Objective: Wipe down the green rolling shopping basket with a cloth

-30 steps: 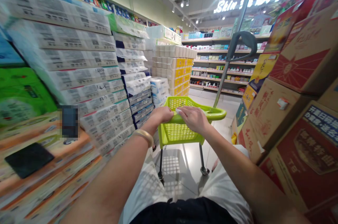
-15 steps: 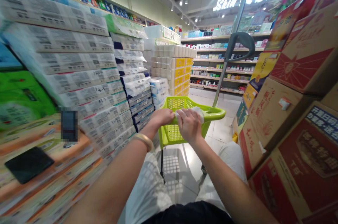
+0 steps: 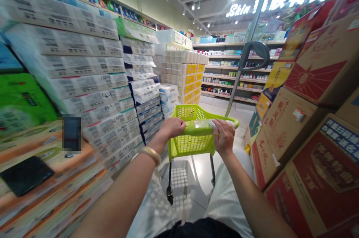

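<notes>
A lime green basket cart [image 3: 193, 142] on wheels stands in the aisle in front of me. My left hand [image 3: 174, 127] is closed on the left end of its near rim; a gold bangle [image 3: 150, 153] sits on that wrist. My right hand [image 3: 224, 134] is closed round a white cloth or tissue [image 3: 217, 122], pressed on the right part of the same rim. The cart's grey handle [image 3: 254, 55] rises on a pole at the far right of the basket.
Stacked packs of tissue paper [image 3: 92, 81] wall the left side. Red and brown cardboard boxes [image 3: 314, 92] are piled on the right. A stack of yellow-wrapped rolls [image 3: 186, 75] and store shelves [image 3: 232, 77] stand ahead. The tiled floor [image 3: 202, 170] runs between.
My right hand slid with the white cloth along the cart's rim, from next to my left hand toward the right end. The left hand kept its grip.
</notes>
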Demonstrator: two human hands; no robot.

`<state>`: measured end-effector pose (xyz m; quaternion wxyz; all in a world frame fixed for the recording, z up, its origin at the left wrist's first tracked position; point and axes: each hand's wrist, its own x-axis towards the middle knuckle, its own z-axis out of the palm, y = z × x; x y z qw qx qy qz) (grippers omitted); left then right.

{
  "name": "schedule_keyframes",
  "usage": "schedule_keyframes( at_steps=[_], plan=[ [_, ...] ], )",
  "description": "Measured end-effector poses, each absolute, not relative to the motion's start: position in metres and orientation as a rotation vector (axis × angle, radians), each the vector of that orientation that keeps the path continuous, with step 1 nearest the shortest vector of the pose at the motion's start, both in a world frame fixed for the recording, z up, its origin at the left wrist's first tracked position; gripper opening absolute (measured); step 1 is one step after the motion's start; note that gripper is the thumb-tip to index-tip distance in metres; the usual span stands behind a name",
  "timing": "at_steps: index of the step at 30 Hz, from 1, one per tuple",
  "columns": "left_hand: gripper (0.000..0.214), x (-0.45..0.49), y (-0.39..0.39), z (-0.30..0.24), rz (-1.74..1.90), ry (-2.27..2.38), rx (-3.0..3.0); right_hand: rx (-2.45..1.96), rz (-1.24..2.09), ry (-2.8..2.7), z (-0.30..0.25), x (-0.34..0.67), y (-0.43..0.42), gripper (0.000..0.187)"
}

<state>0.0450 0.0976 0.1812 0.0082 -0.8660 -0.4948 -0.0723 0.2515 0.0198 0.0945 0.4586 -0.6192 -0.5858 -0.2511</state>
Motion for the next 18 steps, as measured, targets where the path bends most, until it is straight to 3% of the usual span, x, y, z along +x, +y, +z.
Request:
schedule_keyframes(
  at_steps=[5, 11, 18],
  plan=[
    [0.047, 0.046, 0.099, 0.179, -0.232, -1.541, -2.704, -1.535, -0.573, -1.286, 0.096, 0.226, 0.024, 0.039],
    [0.054, 0.045, 0.099, 0.175, -0.26, -1.56, -2.697, -1.452, -0.516, -1.67, 0.104, 0.162, 0.026, 0.033],
    [0.057, 0.042, 0.097, 0.175, -0.296, -1.579, -2.691, -1.567, -0.472, -1.66, 0.121, 0.207, 0.028, 0.033]
  ],
)
